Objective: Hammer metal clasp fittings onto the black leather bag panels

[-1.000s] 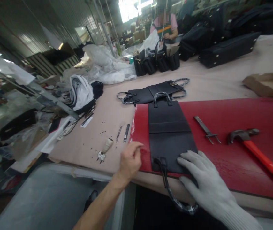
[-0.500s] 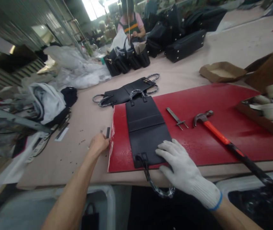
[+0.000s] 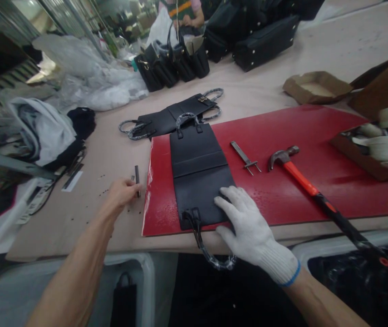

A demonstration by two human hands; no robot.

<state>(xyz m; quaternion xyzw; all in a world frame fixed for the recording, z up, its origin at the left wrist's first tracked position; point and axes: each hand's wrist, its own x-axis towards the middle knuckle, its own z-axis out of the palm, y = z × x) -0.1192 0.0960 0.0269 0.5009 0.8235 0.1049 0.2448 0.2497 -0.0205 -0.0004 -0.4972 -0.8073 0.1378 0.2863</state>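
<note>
A flat black leather bag panel [image 3: 198,172] lies on a red mat [image 3: 299,181], with one handle [image 3: 210,252] hanging over the table's front edge. My right hand [image 3: 244,222], in a white knit glove, rests flat and spread on the panel's near right corner. My bare left hand [image 3: 120,193] is on the table left of the mat, fingers closed round a thin dark metal tool [image 3: 137,178].
A hammer with an orange handle [image 3: 302,179] and a small metal punch [image 3: 245,158] lie on the mat. Another flat black panel [image 3: 173,118] lies behind. Cardboard trays [image 3: 316,86] sit right; finished black bags [image 3: 173,66] and another person's hand far back.
My left hand moved left off the mat's edge onto the table and closed on the thin tool. The view shifted; my right hand stayed on the panel.
</note>
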